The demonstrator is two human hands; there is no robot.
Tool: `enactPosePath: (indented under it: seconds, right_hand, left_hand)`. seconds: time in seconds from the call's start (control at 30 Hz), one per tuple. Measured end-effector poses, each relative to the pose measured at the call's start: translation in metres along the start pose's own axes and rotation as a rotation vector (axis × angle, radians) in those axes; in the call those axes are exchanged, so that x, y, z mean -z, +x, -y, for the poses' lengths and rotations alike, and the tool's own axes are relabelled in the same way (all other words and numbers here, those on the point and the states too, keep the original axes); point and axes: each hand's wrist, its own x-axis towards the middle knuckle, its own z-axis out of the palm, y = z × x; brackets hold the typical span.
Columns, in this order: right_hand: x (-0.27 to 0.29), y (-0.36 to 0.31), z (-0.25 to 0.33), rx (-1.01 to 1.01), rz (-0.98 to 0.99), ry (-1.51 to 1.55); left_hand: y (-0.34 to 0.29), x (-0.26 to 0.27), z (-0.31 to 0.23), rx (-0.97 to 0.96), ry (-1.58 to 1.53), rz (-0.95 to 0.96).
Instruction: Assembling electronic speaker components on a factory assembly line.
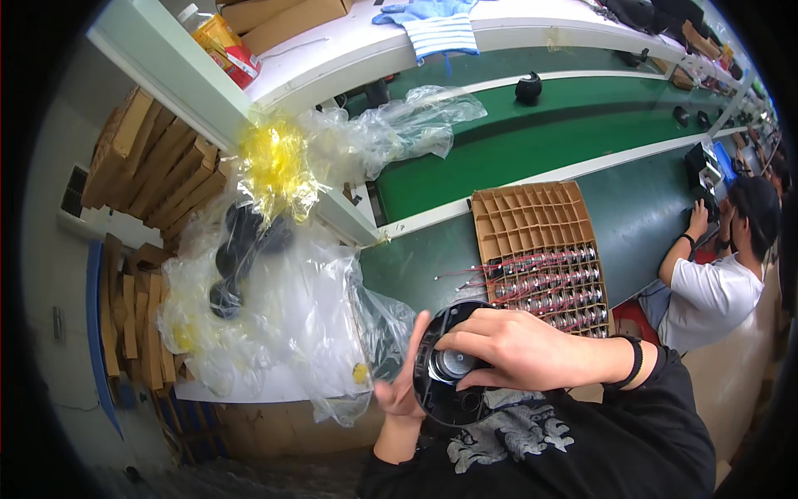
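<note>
A black round plastic housing [459, 411] is tilted in front of my chest, its hollow side facing me. My left hand [402, 391] supports it from the left and behind, index finger stretched along the rim and the other fingers mostly hidden. Over its open side reaches my right hand [519, 348], curled, with thumb and fingers at a round silver part [453, 364] seated inside the housing. Just beyond my hands, a cardboard divider tray [532, 218] lies on the green bench. Its near rows hold several silver round parts with red wires [553, 287]; the far cells are bare.
Clear plastic bags [274, 333] cover the white table at left, with black round pieces [233, 258] under them. Behind runs a green conveyor [582, 125] carrying a black part [528, 88]. A co-worker [715, 266] sits at right. Folded cardboard [158, 158] stands at far left.
</note>
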Motion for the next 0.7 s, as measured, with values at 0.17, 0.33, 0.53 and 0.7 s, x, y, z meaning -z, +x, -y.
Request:
enactPosePath:
  seconds: [0.17,0.33,0.53,0.7]
  right_hand:
    - [-0.015,-0.004,-0.003,0.005,0.001,-0.129]
    - [-0.014,-0.005,-0.003,-0.002,0.041,-0.156]
    - [-0.015,-0.006,-0.001,-0.029,0.102,-0.181]
    - [-0.015,-0.008,0.0,-0.033,0.097,-0.177]
  left_hand:
    - [-0.001,0.019,0.025,-0.055,-0.313,0.054]
    - [0.002,0.013,0.022,-0.022,-0.192,0.011]
    - [-0.001,0.018,0.026,0.001,-0.302,0.091]
    - [-0.002,0.018,0.027,0.006,-0.302,0.076]
